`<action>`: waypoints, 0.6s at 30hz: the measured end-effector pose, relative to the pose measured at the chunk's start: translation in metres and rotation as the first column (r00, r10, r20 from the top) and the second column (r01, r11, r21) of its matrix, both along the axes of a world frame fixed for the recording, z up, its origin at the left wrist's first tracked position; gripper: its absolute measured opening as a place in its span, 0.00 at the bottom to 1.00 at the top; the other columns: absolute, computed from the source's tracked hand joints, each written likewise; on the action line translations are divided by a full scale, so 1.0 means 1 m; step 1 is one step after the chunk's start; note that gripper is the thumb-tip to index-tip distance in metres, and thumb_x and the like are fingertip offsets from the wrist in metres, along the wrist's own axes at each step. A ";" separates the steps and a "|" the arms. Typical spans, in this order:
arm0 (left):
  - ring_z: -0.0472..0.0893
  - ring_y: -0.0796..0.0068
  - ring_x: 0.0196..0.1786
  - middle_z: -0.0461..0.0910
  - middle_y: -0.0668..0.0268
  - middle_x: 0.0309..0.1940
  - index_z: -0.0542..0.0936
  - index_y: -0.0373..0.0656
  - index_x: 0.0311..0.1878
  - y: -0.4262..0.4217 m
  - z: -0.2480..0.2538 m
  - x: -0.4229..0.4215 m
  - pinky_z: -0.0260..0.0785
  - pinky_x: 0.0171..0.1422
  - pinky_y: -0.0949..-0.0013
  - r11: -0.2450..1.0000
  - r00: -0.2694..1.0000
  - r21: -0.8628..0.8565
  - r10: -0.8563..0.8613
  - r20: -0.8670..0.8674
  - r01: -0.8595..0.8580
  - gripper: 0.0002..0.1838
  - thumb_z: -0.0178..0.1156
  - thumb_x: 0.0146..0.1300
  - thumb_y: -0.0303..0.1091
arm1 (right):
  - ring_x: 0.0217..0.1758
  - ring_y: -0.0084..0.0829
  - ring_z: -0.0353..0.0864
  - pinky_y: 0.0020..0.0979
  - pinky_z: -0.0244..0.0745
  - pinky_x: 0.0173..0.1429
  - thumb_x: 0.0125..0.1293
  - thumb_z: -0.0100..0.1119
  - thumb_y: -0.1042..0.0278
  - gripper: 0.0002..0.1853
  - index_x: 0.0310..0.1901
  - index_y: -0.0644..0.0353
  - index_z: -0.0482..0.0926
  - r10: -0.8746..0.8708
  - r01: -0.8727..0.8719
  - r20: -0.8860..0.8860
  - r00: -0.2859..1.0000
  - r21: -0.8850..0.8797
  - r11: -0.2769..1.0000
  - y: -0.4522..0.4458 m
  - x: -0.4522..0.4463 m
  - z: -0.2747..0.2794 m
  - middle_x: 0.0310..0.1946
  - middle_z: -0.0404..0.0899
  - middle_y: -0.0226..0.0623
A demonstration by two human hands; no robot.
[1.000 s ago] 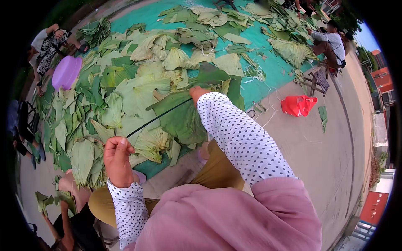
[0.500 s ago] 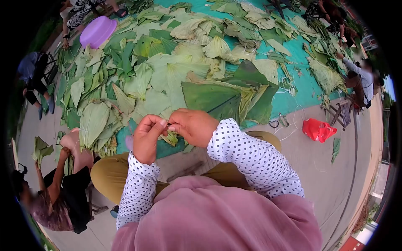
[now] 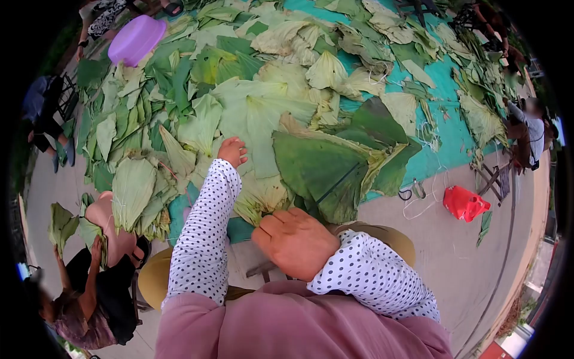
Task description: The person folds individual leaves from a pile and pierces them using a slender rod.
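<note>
Large green lotus leaves (image 3: pixel 263 116) lie in overlapping layers before me. My left hand (image 3: pixel 232 151) reaches out over a broad pale leaf, its short-looking fingers loosely apart and nothing visible in them. Closer to my lap, my right hand (image 3: pixel 297 242) is closed with its back toward me. It sits at the gathered base of a yellowish folded leaf (image 3: pixel 269 200); whatever its fingers hold is hidden. To the right of that, a dark green folded leaf bundle (image 3: pixel 323 170) rests at the sheet's front edge.
A teal ground sheet (image 3: pixel 439 131) spreads under the leaves. A purple basin (image 3: pixel 136 40) stands at the upper left. White string and a red plastic bag (image 3: pixel 465 204) lie at the right. A person (image 3: pixel 89 281) sits at the lower left handling leaves; other people sit around the sheet.
My hands were pinched together over the front edge. The left has moved forward over the leaves with its fingers loosened; the right has dropped nearer my lap, closed. The view has shifted slightly.
</note>
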State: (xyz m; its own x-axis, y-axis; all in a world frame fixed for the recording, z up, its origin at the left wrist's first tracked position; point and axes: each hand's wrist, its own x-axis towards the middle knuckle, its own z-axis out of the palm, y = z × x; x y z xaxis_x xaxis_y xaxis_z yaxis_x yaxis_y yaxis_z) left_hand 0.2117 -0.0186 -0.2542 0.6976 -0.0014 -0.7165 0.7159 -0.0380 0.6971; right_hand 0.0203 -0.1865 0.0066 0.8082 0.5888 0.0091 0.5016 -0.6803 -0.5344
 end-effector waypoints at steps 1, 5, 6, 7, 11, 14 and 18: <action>0.77 0.68 0.49 0.76 0.58 0.56 0.65 0.41 0.65 -0.005 -0.024 0.015 0.74 0.48 0.65 1.000 1.000 -0.002 -0.003 -0.007 0.003 0.24 0.53 0.70 0.40 | 0.43 0.35 0.76 0.35 0.71 0.49 0.54 0.55 0.69 0.09 0.38 0.59 0.75 -0.003 0.003 -0.007 1.000 -0.002 1.000 -0.001 0.003 -0.001 0.35 0.74 0.36; 0.72 0.55 0.64 0.68 0.49 0.66 0.57 0.38 0.72 -0.031 -0.081 0.056 0.67 0.66 0.61 0.931 0.982 0.313 -0.176 -0.069 0.189 0.37 0.58 0.65 0.44 | 0.40 0.35 0.74 0.33 0.69 0.45 0.53 0.55 0.69 0.10 0.38 0.60 0.75 -0.021 0.022 -0.088 0.996 0.012 1.000 -0.006 0.015 -0.003 0.34 0.73 0.35; 0.69 0.52 0.68 0.65 0.47 0.69 0.55 0.37 0.74 -0.036 -0.087 0.062 0.62 0.71 0.60 0.866 0.965 0.427 -0.240 -0.102 0.261 0.41 0.60 0.63 0.46 | 0.40 0.34 0.74 0.33 0.69 0.45 0.53 0.56 0.69 0.10 0.38 0.60 0.76 -0.042 0.043 -0.069 0.997 0.015 0.999 -0.007 0.016 -0.005 0.34 0.73 0.35; 0.69 0.52 0.68 0.65 0.47 0.69 0.55 0.37 0.74 -0.043 -0.082 0.063 0.62 0.71 0.60 0.866 0.964 0.424 -0.243 -0.106 0.264 0.41 0.60 0.63 0.46 | 0.39 0.33 0.74 0.33 0.68 0.44 0.53 0.56 0.68 0.10 0.38 0.60 0.76 -0.064 0.065 -0.051 0.997 0.022 0.998 -0.007 0.017 -0.007 0.33 0.73 0.34; 0.68 0.53 0.69 0.65 0.45 0.69 0.59 0.36 0.73 -0.054 -0.071 0.078 0.58 0.73 0.63 0.777 0.926 0.515 -0.363 -0.103 0.362 0.43 0.62 0.60 0.49 | 0.38 0.32 0.74 0.33 0.68 0.44 0.53 0.56 0.68 0.09 0.36 0.59 0.76 -0.075 0.078 -0.074 0.994 0.032 0.996 -0.008 0.020 -0.009 0.32 0.73 0.33; 0.68 0.53 0.69 0.64 0.45 0.69 0.59 0.35 0.73 -0.042 -0.095 0.094 0.58 0.72 0.62 0.664 0.795 0.468 -0.585 -0.160 0.583 0.45 0.67 0.55 0.42 | 0.38 0.32 0.74 0.33 0.69 0.44 0.53 0.56 0.68 0.09 0.36 0.59 0.76 -0.074 0.078 -0.082 0.994 0.039 0.996 -0.008 0.019 -0.011 0.31 0.73 0.33; 0.73 0.66 0.45 0.75 0.62 0.43 0.74 0.38 0.49 -0.038 -0.064 0.071 0.67 0.54 0.67 0.960 0.971 -0.223 0.199 0.130 -0.167 0.18 0.58 0.54 0.27 | 0.38 0.33 0.75 0.33 0.69 0.44 0.53 0.55 0.68 0.09 0.36 0.59 0.76 -0.068 0.068 -0.014 0.998 0.001 0.998 -0.010 0.014 -0.012 0.32 0.73 0.34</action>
State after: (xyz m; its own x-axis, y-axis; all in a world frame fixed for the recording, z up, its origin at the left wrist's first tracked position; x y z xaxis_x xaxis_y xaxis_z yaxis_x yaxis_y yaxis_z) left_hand 0.2828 -0.0562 -0.3183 0.7989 -0.0023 -0.6015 0.5841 0.2417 0.7749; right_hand 0.0345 -0.1968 -0.0049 0.8464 0.5326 -0.0020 0.4465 -0.7118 -0.5422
